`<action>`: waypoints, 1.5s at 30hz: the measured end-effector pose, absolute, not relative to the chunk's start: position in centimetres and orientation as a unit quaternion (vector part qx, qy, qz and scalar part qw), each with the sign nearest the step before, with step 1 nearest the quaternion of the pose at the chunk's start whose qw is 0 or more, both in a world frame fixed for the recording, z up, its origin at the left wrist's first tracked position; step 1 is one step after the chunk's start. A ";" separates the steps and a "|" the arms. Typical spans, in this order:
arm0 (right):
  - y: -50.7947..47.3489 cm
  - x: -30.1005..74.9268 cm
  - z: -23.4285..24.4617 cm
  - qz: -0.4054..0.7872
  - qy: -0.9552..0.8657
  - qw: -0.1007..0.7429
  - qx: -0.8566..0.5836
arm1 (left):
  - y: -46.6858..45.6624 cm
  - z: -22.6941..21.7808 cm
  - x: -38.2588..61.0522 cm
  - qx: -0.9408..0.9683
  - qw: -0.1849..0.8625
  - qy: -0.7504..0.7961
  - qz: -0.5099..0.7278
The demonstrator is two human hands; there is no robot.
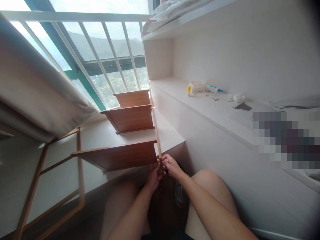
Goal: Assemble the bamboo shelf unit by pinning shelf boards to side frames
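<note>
I was by a bright window (96, 41) with white bars (96, 55) and a long, smooth white shelf (172, 91). The brown wooden rack (125, 156), with three flat boards and a thin post (158, 143), was between the window and my knees (212, 186). A blue-capped tube (212, 88) lay on the shelf; I couldn't see inside. Tiny pins (216, 99) lay near it. My left fingers (158, 169) closed on the rack's low corner. My right fingers (166, 158) bent together beside the post; I couldn't tell what they gripped.
</note>
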State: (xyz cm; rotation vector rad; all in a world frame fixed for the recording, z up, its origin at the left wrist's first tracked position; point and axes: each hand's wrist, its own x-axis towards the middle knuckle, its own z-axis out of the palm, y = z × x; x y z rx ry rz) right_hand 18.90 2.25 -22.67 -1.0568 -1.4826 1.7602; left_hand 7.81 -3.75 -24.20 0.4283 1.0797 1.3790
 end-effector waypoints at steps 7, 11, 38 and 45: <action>2.1 18.7 -24.0 0.700 -0.526 0.319 -0.361 | -4.2 -23.6 8.3 0.176 0.620 0.456 0.614; 2.1 18.8 -23.8 0.701 -0.519 0.328 -0.362 | -4.4 -23.4 8.6 0.167 0.620 0.448 0.623; 2.3 19.6 -22.4 0.574 -0.626 0.295 -0.437 | -3.5 -24.9 8.3 0.177 0.600 0.448 0.639; 2.0 19.8 -22.1 0.570 -0.640 0.288 -0.427 | -3.5 -24.9 8.3 0.179 0.601 0.447 0.638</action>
